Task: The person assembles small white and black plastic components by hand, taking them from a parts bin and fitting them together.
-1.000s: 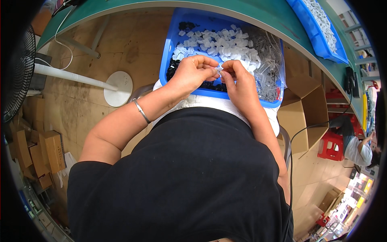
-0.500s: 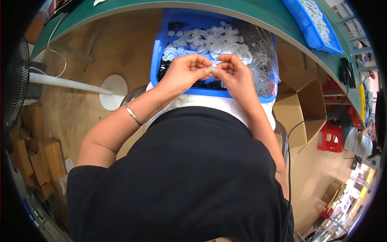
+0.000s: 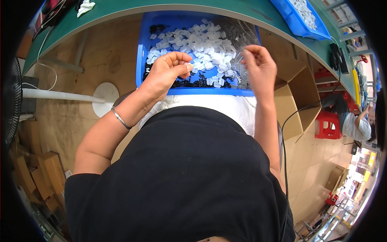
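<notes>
In the blue tray (image 3: 209, 92), white pieces (image 3: 205, 52) are heaped at the middle, black parts (image 3: 195, 83) are strewn along the near side, and clear parts (image 3: 238, 32) are gathered at the right. The left hand (image 3: 164, 73) is held over the near left with thumb and fingertips brought close, the right hand (image 3: 263, 69) over the right side with fingers curled; whether anything is gripped cannot be told. Pale pieces (image 3: 303, 13) are held in a blue bin (image 3: 296, 27), far right.
</notes>
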Demonstrator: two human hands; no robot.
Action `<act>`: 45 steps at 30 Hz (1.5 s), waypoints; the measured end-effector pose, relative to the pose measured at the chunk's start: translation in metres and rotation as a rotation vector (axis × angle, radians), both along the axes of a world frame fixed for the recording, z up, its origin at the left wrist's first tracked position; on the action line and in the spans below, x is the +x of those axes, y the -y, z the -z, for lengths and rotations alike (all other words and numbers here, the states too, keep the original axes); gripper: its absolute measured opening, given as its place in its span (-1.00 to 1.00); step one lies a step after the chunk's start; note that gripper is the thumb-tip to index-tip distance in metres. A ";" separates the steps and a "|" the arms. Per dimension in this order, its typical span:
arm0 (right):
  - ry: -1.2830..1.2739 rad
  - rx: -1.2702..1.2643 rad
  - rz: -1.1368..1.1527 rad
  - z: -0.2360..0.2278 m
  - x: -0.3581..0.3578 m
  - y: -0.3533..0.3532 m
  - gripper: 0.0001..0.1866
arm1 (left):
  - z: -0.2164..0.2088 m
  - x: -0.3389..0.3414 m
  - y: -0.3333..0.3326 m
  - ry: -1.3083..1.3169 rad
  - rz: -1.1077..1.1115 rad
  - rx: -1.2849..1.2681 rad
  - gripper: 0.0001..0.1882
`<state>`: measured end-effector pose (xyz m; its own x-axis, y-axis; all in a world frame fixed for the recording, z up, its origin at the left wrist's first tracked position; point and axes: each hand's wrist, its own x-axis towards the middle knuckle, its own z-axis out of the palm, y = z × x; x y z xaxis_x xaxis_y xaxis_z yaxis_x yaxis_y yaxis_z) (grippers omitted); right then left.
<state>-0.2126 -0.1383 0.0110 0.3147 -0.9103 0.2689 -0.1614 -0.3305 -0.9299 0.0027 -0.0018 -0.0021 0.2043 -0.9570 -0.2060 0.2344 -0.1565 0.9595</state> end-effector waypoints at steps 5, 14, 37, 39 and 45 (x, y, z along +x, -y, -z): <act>-0.708 -0.254 0.077 0.020 -0.029 0.021 -0.82 | 0.003 -0.002 0.000 -0.104 0.000 0.089 -0.72; -0.762 -0.252 0.022 0.033 -0.018 0.016 -0.90 | -0.001 -0.001 -0.002 -0.166 0.024 0.142 -0.76; 0.140 0.385 -0.277 -0.014 -0.011 0.002 -0.83 | -0.003 0.000 -0.002 -0.172 -0.013 0.151 -0.80; 0.243 0.443 -0.363 -0.016 -0.002 -0.007 -0.83 | -0.008 -0.004 -0.002 -0.105 0.000 0.094 -0.78; 0.295 0.657 -0.458 0.000 0.016 -0.021 -0.83 | -0.008 -0.010 -0.004 -0.131 0.033 0.119 -0.76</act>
